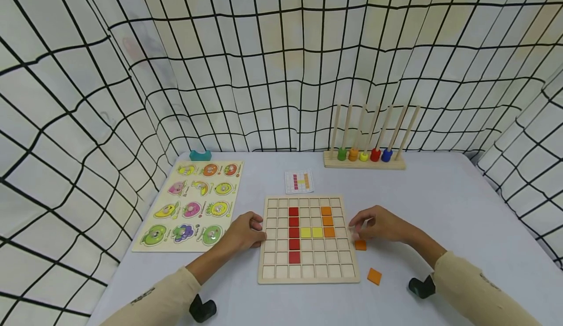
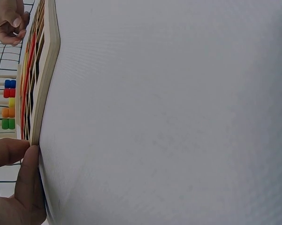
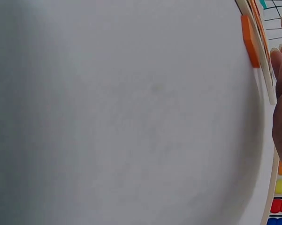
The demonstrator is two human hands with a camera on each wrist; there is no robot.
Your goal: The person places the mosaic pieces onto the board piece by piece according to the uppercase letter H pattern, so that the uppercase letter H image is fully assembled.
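A wooden grid board (image 1: 308,272) lies flat on the table, with a column of several red tiles (image 1: 293,233), two yellow tiles (image 1: 311,232) in a row and three orange tiles (image 1: 326,221) in a column. My left hand (image 1: 243,230) pinches the board's left edge between thumb and finger, also clear in the left wrist view. Beside the right edge hovers my right hand (image 1: 378,224), fingers loosely bent, no tile visible in them. A loose orange tile (image 1: 360,245) lies just below those fingers, against the board. Another orange tile (image 1: 374,276) lies nearer the front.
Behind the board lies a small pattern card (image 1: 299,182). A fruit puzzle board (image 1: 193,204) is at the left, with a teal piece (image 1: 200,155) behind it. At the back right stands a peg rack (image 1: 365,164) with coloured beads. Black netting surrounds the table.
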